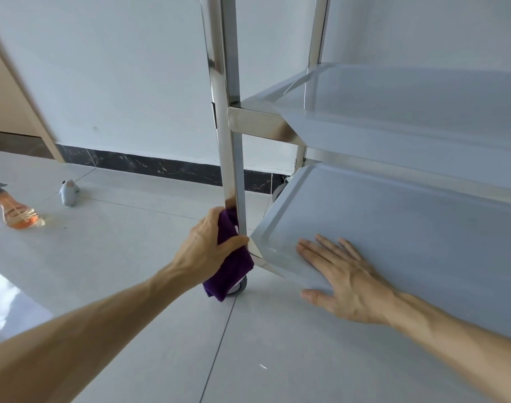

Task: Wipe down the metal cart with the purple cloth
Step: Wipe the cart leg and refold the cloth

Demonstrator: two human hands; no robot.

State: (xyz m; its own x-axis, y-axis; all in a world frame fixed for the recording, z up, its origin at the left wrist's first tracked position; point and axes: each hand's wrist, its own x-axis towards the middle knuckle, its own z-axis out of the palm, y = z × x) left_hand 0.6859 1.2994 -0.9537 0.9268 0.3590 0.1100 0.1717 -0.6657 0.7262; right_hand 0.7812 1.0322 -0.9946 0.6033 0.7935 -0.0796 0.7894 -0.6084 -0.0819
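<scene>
This looks like a plain indoor room, probably in a home or a small service space, though which one cannot be told. The floor [132, 257] is laid with large glossy pale tiles, a dark marbled skirting [161, 167] runs along the foot of a bare white wall [117, 68], and a beige door frame [21, 91] stands at the left. A spray bottle of orange liquid [14, 212] lies on the tiles beside a stainless steel cart [233, 170] on castors.

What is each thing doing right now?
Purple cloth: wrapped round the cart post, end hanging down.
Left hand: grips the cloth.
Right hand: flat on the bottom shelf.
Spray bottle: lying on the floor.
Caster wheel: on the floor.
</scene>
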